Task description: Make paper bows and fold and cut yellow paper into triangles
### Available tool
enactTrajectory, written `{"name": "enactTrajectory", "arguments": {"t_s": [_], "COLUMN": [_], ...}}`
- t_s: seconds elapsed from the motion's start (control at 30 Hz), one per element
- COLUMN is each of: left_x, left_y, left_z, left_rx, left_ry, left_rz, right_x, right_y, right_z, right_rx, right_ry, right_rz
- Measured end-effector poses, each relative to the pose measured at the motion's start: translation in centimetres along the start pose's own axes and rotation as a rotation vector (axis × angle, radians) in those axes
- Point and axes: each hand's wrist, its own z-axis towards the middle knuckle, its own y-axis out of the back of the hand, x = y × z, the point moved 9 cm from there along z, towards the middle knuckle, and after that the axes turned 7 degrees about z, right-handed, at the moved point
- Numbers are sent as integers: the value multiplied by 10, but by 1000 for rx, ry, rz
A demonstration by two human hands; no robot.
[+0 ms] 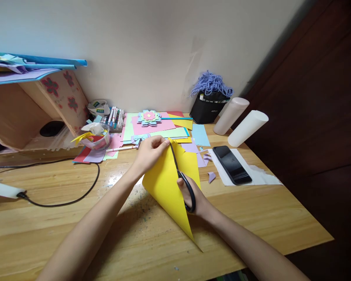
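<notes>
A large sheet of yellow paper (163,183) is held up over the middle of the wooden table. My left hand (152,153) pinches its top edge between thumb and fingers. In my right hand (197,195) is a pair of black scissors (190,191), with the thumb and fingers at the handle loops. The blades point away from me along the yellow paper, their tips close to my left thumb. A cut runs up the sheet, with one part on each side of the scissors. My right fingers are partly hidden behind the paper.
Behind the paper lie a layered paper flower (150,117) and coloured sheets. To the right are a black phone (232,165), two white rolls (248,128) and a black pen case (207,109) topped with purple yarn. At left, a scrap tub (98,141) and black cable (67,205).
</notes>
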Motion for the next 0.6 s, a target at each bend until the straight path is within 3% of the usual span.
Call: {"name": "enactTrajectory", "arguments": {"t_s": [0.33, 0.6], "left_x": [-2, -3], "left_y": [-2, -6], "left_z": [-1, -1], "left_rx": [35, 53], "left_ry": [6, 2], "left_rz": [38, 32], "right_x": [1, 0], "right_y": [-3, 0], "right_z": [3, 2], "right_rx": [71, 20], "right_ry": [-11, -16], "right_rz": [-1, 14]}}
